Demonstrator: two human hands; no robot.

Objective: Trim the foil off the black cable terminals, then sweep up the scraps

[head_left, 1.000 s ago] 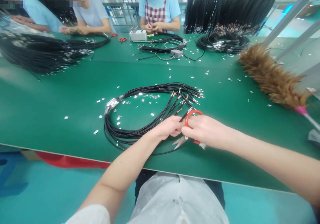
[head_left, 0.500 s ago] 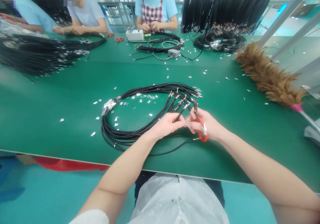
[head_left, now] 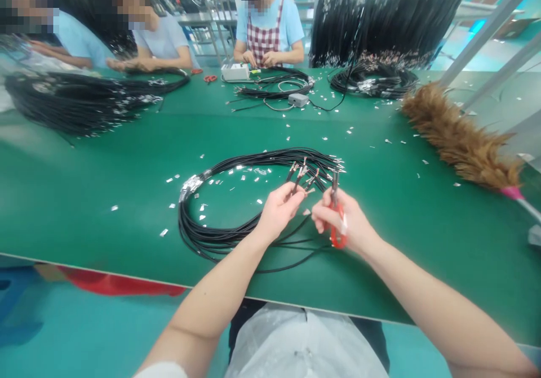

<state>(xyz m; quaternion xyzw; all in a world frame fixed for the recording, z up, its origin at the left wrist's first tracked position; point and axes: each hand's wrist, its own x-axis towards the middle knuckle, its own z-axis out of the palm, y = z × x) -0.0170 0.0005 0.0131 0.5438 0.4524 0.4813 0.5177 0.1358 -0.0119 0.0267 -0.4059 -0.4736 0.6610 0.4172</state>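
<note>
A coil of black cables [head_left: 220,231] with metal terminal ends lies on the green table [head_left: 84,198] in front of me. My left hand [head_left: 276,212] is closed, pinching the end of one black cable from the bunch of terminals [head_left: 313,172]. My right hand [head_left: 342,220] is closed around red-handled scissors [head_left: 336,220], whose blades point up and away toward the cable ends. The two hands are close together, just apart.
Small metal scraps [head_left: 203,203] are scattered over the table. A brown feather duster [head_left: 456,136] lies at the right. More cable bundles [head_left: 80,99] lie far left and at the back [head_left: 372,79]. Three people sit at the far side, with a grey box [head_left: 298,99] near them.
My right hand turned the scissors from blades pointing down-left to blades pointing up. Both hands lifted and moved slightly away from me, toward the terminal ends.
</note>
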